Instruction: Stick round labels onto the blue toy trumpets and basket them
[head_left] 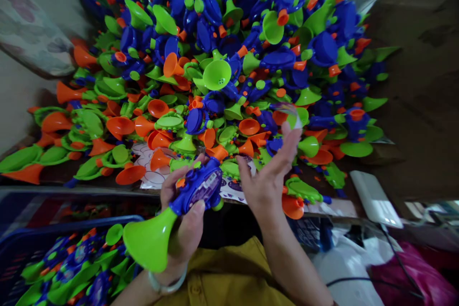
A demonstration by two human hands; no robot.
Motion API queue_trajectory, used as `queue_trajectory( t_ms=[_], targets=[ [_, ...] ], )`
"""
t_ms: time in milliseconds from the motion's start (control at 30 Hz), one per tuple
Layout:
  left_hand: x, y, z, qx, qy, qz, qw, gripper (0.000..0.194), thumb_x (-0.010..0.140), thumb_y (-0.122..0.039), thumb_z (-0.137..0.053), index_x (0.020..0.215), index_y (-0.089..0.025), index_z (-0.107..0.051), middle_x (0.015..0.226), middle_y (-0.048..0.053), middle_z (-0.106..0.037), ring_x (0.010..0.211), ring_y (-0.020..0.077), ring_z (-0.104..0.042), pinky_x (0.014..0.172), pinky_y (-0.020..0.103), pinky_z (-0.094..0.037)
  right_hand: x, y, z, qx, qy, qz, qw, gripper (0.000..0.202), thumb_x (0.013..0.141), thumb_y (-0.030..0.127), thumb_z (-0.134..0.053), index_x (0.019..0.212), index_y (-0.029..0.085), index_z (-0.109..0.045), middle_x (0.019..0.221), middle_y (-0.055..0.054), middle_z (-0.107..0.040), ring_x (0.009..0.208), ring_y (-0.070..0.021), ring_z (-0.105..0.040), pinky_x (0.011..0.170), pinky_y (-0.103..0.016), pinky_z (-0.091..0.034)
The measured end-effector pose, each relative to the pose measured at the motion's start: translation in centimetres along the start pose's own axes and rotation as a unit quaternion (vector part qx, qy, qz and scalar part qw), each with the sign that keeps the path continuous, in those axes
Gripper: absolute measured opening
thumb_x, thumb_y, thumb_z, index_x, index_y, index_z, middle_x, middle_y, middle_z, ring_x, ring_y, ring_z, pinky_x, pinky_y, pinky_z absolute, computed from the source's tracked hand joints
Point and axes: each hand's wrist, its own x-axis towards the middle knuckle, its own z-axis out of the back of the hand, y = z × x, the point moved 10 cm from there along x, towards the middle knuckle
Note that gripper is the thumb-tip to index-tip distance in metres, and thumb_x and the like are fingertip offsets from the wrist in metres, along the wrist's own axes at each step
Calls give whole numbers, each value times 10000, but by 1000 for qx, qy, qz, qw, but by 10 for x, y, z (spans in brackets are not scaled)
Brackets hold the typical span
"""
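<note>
My left hand (188,222) is wrapped round a blue toy trumpet (204,184) with a green bell and an orange mouthpiece. The bell points down and to the left, and a purple label with a barcode shows on the upper side. To the right of the toy, my right hand (268,177) is raised with its fingers apart. A small shiny sticker (292,117) clings to a fingertip of it. Beyond both hands, a large heap of blue, green and orange toy trumpets (217,75) covers the table.
Sticker sheets (152,172) lie partly under the heap at the table's near edge. A blue basket (89,222) of labelled toys stands at the lower left. At the right are a white device (376,198) with a cable, a white bag (344,265) and a magenta bag (412,272).
</note>
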Motion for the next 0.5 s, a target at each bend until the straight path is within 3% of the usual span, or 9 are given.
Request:
queue_trajectory(
  t_ms=[67,167,233,300,400,433,500],
  targets=[
    [1,3,-4,-25,14,21,999,489,898,-337,-903,1351,-398,-728,1532,18,-742,1441,295,-700,1212,454,-592,-1,-12,-4,98,14,-62,993,1088,1024,356,-805,1795,441,-42,1879,-177,-195,1753,-405,-274,1311,-806,-376],
    [-4,22,-5,-56,30,72,995,527,927,-429,-861,1434,-400,-719,1525,33,-753,1375,325,-750,1225,492,-597,-10,-5,-34,293,124,-136,938,998,1062,428,-752,1777,500,-59,1805,-156,-373,1523,-321,-639,1177,-608,-624],
    [-11,36,-3,-61,47,104,992,553,970,-517,-814,1497,-389,-706,1560,60,-737,1410,353,-730,1254,515,-577,-10,2,-39,340,135,-153,918,912,1086,392,-711,1759,507,-107,1727,-144,-467,1261,-255,-796,1058,-512,-706],
    [-21,44,-8,-56,104,127,985,549,999,-523,-801,1524,-388,-709,1603,81,-710,1462,355,-696,1233,489,-600,0,1,-19,312,48,-135,939,874,1084,313,-701,1739,516,-159,1690,-125,-469,1131,-220,-818,1031,-499,-718],
    [-29,33,-8,17,156,96,983,533,1028,-290,-802,1537,-416,-703,1680,69,-647,1535,300,-638,1207,396,-613,6,10,12,245,-56,-58,966,920,1042,169,-721,1711,572,-235,1699,-90,-409,1112,-220,-793,1034,-523,-711],
    [-28,25,-4,47,151,68,985,612,999,-214,-827,1552,-434,-685,1735,53,-589,1575,295,-596,1229,386,-593,5,17,14,244,-49,-36,968,954,1032,147,-727,1711,592,-227,1708,-86,-397,1092,-219,-790,1011,-522,-718],
    [-25,10,4,83,128,28,988,809,879,-156,-936,1572,-467,-657,1828,16,-458,1658,322,-484,1293,407,-534,-4,35,1,275,48,7,960,1006,1009,230,-794,1733,578,-189,1701,-101,-425,1130,-259,-787,981,-536,-731]
  ],
)
